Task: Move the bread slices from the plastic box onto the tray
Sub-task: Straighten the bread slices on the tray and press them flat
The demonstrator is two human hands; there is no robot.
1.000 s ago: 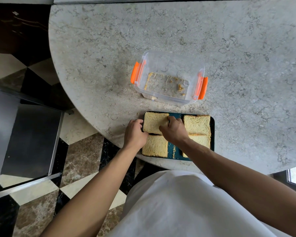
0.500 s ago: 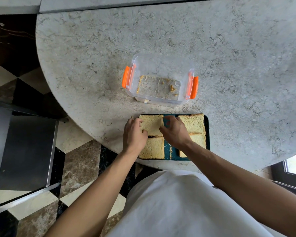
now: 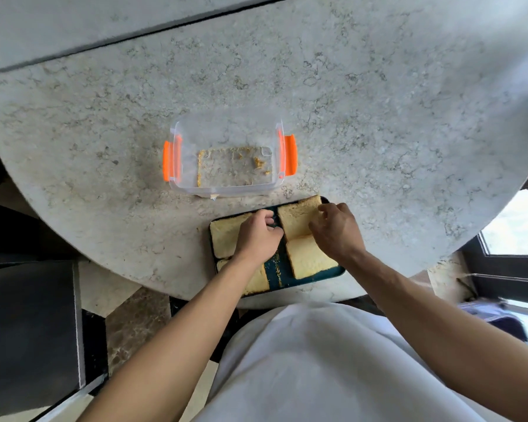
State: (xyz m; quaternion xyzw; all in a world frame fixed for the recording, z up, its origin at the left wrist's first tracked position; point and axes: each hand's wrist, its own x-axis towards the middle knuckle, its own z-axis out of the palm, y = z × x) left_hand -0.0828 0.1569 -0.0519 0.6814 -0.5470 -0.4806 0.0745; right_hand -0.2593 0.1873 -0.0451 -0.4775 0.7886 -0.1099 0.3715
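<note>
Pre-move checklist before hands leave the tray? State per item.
1. Clear plastic box with orange clips emptied of slices: ok, only crumbs left.
2. Four bread slices on the dark teal tray: ok.
3. Far right slice inside the rim: not ok, its corner overhangs.
4. Left hand free of bread: cannot tell.
5. Right hand off the slice: not ok, fingertips touch it.
</note>
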